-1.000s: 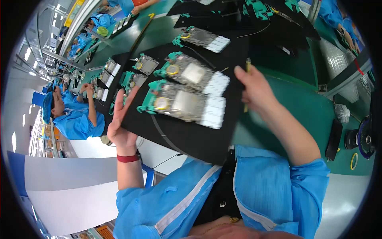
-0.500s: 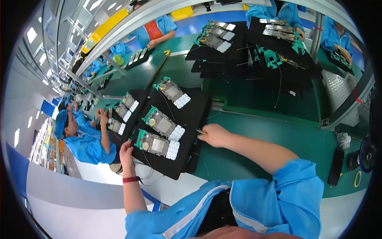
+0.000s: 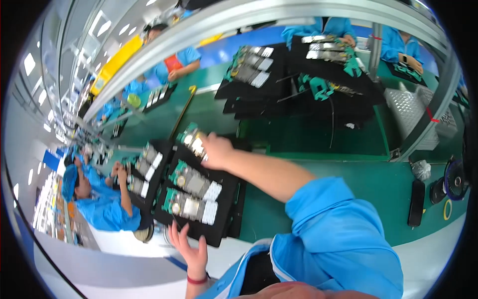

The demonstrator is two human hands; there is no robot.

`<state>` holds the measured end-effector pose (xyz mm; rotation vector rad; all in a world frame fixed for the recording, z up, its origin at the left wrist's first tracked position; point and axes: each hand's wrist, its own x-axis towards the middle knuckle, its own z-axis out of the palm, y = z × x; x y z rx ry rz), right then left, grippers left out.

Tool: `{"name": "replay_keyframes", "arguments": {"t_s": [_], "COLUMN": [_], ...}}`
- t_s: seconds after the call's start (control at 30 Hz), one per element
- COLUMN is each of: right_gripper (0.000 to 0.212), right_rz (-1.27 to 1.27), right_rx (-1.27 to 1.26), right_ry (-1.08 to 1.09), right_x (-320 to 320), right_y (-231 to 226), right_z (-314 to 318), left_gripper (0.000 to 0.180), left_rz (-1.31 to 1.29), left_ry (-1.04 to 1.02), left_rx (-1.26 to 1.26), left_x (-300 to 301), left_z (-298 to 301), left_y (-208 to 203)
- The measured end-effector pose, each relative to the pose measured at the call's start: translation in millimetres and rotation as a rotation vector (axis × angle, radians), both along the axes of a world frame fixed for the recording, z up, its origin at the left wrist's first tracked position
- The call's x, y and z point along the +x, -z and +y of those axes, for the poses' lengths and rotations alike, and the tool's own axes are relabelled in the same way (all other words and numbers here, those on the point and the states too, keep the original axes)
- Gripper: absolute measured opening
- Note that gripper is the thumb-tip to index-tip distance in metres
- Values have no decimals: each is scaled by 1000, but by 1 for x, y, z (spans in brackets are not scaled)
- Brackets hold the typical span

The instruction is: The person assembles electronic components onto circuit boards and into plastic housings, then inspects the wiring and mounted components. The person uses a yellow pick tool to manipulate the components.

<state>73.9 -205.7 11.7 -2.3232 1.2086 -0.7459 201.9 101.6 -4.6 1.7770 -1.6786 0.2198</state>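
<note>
The right hand [image 3: 215,148] is reaching across a flat black rectangular tray [image 3: 226,199] and resting, fingers curled loosely, on the farthest green circuit board with white connector blocks [image 3: 191,139]; whether it is actually pinching that board cannot be told. The left hand [image 3: 191,251] is sitting at the tray's near edge, fingers spread open and pressing up against the rim from below, clamped on nothing. Two more green circuit boards with white connector blocks [image 3: 194,183] are lying side by side on the tray, between the two hands. The tray is resting on a green workbench surface [image 3: 318,164], toward its left side. Just to the left, a second black tray with similar boards [image 3: 144,172] is lying beside a seated person in blue work clothes and a blue cap [image 3: 99,204]. Farther off, stacked black trays with green parts [image 3: 298,84] are covering the far side of the bench. At the right, a black handheld device [image 3: 416,202] is lying near a small black fan [image 3: 455,180].
</note>
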Motion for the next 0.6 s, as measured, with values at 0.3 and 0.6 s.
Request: {"name": "replay_keyframes", "arguments": {"t_s": [0.3, 0.6], "right_gripper": [53, 18], "right_rz": [-172, -984], "right_rx": [-104, -363], "right_ry": [-296, 1001], "right_x": [-107, -434], "right_y": [5, 52], "right_z": [43, 100], "left_gripper": [32, 53], "left_rz": [628, 1490], "left_ry": [420, 721], "left_rx": [-185, 396], "left_x": [-75, -257], "left_z": [-48, -223], "left_y": [-10, 60]}}
